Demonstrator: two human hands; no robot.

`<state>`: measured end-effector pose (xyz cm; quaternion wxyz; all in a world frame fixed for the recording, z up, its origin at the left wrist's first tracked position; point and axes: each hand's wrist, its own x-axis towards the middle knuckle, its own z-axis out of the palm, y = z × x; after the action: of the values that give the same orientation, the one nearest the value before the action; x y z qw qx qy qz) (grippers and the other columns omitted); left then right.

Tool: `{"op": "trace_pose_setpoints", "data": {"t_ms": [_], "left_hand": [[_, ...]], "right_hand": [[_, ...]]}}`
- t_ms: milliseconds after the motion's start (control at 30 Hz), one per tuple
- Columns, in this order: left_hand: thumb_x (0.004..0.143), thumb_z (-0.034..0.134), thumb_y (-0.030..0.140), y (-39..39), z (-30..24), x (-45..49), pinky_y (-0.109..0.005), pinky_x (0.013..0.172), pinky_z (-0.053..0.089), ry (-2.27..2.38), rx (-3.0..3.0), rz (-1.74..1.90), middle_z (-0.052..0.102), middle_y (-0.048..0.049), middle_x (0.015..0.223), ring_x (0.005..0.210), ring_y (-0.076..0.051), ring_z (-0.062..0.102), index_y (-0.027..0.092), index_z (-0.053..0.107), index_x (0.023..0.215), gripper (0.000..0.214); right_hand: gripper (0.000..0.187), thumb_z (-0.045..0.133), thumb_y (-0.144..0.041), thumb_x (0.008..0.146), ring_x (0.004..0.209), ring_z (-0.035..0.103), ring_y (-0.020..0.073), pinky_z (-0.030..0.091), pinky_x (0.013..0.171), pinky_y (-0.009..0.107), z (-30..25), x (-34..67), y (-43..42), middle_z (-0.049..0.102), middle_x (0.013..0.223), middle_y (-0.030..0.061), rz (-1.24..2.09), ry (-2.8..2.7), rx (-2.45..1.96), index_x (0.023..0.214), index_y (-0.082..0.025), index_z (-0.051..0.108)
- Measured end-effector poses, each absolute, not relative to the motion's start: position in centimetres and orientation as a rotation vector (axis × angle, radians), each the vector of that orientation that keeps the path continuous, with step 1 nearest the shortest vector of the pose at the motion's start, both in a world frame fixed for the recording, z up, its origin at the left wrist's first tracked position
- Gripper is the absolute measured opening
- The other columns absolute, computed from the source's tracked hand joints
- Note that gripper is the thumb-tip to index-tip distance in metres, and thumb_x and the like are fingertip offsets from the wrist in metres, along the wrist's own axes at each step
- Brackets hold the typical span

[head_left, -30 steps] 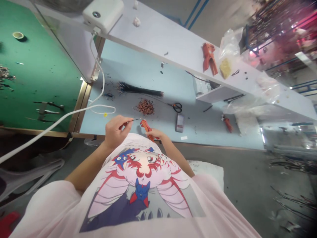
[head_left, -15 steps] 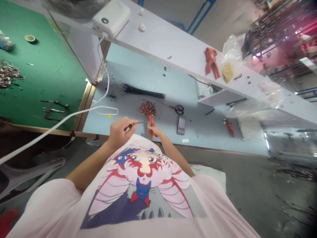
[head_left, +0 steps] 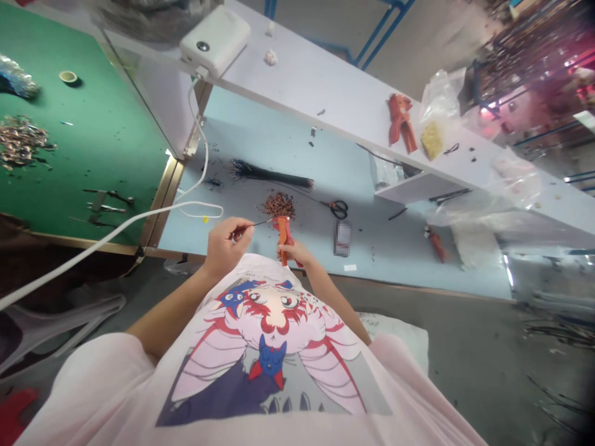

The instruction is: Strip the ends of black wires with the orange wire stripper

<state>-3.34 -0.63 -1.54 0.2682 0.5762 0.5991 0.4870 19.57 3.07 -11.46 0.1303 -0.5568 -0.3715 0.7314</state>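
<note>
My left hand (head_left: 227, 243) is closed in a pinch on a thin dark wire (head_left: 261, 223), which points to the right. The wire's tip reaches the head of the orange wire-stripping pliers (head_left: 284, 230); whether it lies between the jaws is too small to tell. My right hand (head_left: 297, 253) is wrapped round the handles of these pliers. Just beyond their head lies a loose heap of small copper-coloured pieces (head_left: 279, 204). Farther back, a bundle of black wires (head_left: 274, 174) with bare-looking ends lies across the blue tabletop (head_left: 260, 130).
Black-handled scissors (head_left: 338, 209) and a blurred-out rectangular item (head_left: 343, 238) lie to the right. A white shelf (head_left: 325, 74) runs across the back, bearing a power bank (head_left: 215, 40) and more red pliers (head_left: 401, 122). A white cable (head_left: 116, 235) crosses the left side.
The pliers have turned in my right hand, so their head shows wider and leans left. My left hand's wire has tilted up, its tip now at the pliers' head.
</note>
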Motion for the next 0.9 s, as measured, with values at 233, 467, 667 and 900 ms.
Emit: {"op": "trace_pose_setpoints", "data": {"t_ms": [233, 467, 667, 900], "left_hand": [[0.079, 0.059, 0.024, 0.0, -1.5, -2.7, -0.02, 0.053, 0.039, 1.62, 1.426, 1.42, 0.062, 0.0003, 0.068, 0.056, -0.008, 0.048, 0.017, 0.066, 0.08, 0.01], [0.08, 0.06, 0.021, -0.1, -1.0, -2.4, -0.022, 0.056, 0.039, 1.474, 1.615, 1.478, 0.059, 0.0002, 0.067, 0.057, -0.008, 0.047, 0.017, 0.066, 0.083, 0.007], [0.08, 0.059, 0.017, -0.3, -0.7, -2.5, -0.023, 0.057, 0.04, 1.427, 1.733, 1.501, 0.06, -0.0005, 0.068, 0.058, -0.009, 0.047, 0.018, 0.065, 0.083, 0.007], [0.081, 0.059, 0.019, -0.4, -0.5, -2.6, -0.024, 0.057, 0.04, 1.454, 1.791, 1.466, 0.061, -0.0006, 0.066, 0.056, -0.009, 0.047, 0.019, 0.066, 0.082, 0.006]], "right_hand": [[0.04, 0.068, -0.036, 0.067, 0.073, 0.062, 0.0216, 0.053, 0.065, 0.037, -2.1, 18.8, 0.8, 0.061, 0.081, 0.0056, 2.373, -0.999, -0.982, 0.098, -0.016, 0.055], [0.039, 0.067, -0.034, 0.071, 0.074, 0.062, 0.0212, 0.052, 0.067, 0.039, 0.5, 18.0, -0.4, 0.06, 0.082, 0.0056, 2.451, -0.932, -0.781, 0.102, -0.014, 0.053], [0.041, 0.069, -0.035, 0.07, 0.074, 0.063, 0.0225, 0.053, 0.066, 0.039, 0.9, 18.0, -0.3, 0.062, 0.081, 0.0072, 2.494, -0.946, -0.741, 0.101, -0.013, 0.054], [0.037, 0.07, -0.035, 0.071, 0.067, 0.063, 0.019, 0.053, 0.064, 0.038, 0.9, 17.8, -0.4, 0.061, 0.077, 0.004, 2.445, -0.993, -0.776, 0.097, -0.015, 0.052]]}}
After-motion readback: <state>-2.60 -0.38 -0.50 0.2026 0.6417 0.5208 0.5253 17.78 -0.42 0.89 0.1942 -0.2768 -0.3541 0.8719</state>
